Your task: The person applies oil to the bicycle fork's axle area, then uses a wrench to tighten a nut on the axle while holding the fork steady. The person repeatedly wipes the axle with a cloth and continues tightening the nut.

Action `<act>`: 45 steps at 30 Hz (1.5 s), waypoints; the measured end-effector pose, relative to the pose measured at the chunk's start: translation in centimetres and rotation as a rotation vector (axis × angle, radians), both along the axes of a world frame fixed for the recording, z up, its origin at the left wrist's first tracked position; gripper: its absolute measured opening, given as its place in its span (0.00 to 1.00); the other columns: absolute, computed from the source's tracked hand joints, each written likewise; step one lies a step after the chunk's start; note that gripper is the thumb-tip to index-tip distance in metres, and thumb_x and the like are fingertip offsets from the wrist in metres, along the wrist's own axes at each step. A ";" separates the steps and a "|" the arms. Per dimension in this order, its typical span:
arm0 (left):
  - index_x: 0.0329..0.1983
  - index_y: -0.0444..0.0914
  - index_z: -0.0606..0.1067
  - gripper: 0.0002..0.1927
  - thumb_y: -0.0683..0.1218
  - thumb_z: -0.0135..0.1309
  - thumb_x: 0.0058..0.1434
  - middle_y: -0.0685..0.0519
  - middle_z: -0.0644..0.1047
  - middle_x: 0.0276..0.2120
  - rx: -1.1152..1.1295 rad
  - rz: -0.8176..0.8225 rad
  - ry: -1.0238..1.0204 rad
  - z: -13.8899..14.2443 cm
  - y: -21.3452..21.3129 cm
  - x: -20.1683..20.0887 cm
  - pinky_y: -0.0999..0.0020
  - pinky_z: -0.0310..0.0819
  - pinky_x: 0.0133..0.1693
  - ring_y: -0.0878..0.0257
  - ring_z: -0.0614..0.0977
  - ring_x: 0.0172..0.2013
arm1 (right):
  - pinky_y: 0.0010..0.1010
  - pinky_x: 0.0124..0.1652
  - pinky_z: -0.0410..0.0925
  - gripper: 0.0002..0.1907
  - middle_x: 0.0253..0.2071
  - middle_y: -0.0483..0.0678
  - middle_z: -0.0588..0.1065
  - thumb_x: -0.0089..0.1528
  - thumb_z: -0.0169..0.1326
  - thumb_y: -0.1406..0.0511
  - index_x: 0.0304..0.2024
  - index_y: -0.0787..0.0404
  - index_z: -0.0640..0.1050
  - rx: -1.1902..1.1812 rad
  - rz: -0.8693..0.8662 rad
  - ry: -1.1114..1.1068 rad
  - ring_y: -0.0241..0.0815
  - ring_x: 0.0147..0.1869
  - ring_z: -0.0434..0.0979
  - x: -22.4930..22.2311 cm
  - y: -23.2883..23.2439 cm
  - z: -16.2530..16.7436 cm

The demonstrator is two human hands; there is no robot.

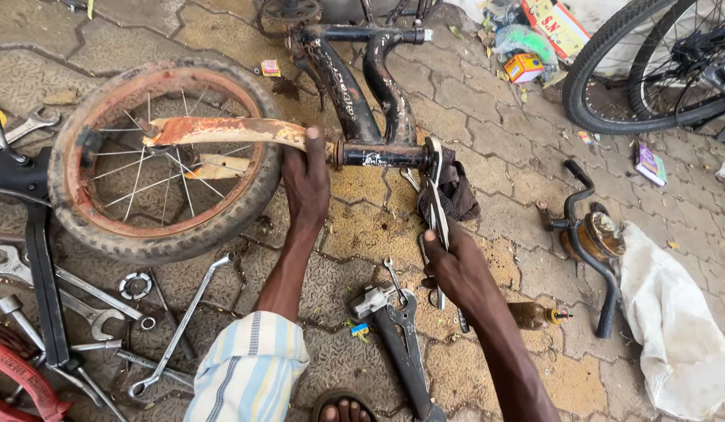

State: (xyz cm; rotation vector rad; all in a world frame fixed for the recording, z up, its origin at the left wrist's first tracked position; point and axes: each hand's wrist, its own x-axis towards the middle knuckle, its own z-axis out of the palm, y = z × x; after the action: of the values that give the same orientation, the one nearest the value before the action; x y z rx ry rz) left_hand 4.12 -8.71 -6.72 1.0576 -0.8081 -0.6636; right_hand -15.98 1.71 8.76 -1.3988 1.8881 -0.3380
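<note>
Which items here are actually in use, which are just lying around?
In use: left hand gripping the black bike frame by the rusty fork and small wheel; right hand holding a spanner at the frame's end.

Lying about: pipe wrench, loose spanners, small bottle, white sack, handlebar.

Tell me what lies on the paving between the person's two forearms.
In the head view, large pliers and a small wrench lie on the paving between the left hand and right hand.

We grip a black bicycle frame [354, 101] with our left hand [306, 184]; our right hand [454, 262] turns a spanner [435, 203] on it.
</note>
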 end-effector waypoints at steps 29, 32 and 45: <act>0.38 0.37 0.70 0.25 0.64 0.43 0.70 0.57 0.74 0.26 0.000 0.063 0.121 0.2 -2.2 -0.9 0.63 0.68 0.20 0.67 0.69 0.19 | 0.38 0.42 0.75 0.19 0.38 0.52 0.80 0.70 0.42 0.58 0.55 0.62 0.75 0.117 -0.190 -0.158 0.44 0.40 0.79 0.3 0.1 1.2; 0.43 0.34 0.70 0.30 0.67 0.38 0.72 0.52 0.78 0.32 -0.005 0.112 0.059 -0.9 -1.9 -1.1 0.61 0.69 0.27 0.65 0.69 0.23 | 0.41 0.47 0.77 0.21 0.46 0.53 0.81 0.69 0.43 0.58 0.58 0.61 0.74 0.135 -0.156 -0.084 0.46 0.47 0.83 1.0 -0.2 2.6; 0.62 0.26 0.68 0.38 0.67 0.34 0.76 0.41 0.76 0.45 -0.081 0.149 -0.012 -1.2 -0.9 -1.0 0.51 0.74 0.51 0.52 0.79 0.46 | 0.44 0.42 0.76 0.24 0.39 0.50 0.77 0.68 0.44 0.56 0.61 0.62 0.71 0.124 -0.087 -0.046 0.46 0.38 0.78 1.5 -0.2 2.4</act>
State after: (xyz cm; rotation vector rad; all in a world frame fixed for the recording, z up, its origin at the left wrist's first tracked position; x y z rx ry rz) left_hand 3.10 -9.56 -7.94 1.0383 -0.7519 -0.4948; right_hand -14.49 1.46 11.18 -1.2200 1.9026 -0.2884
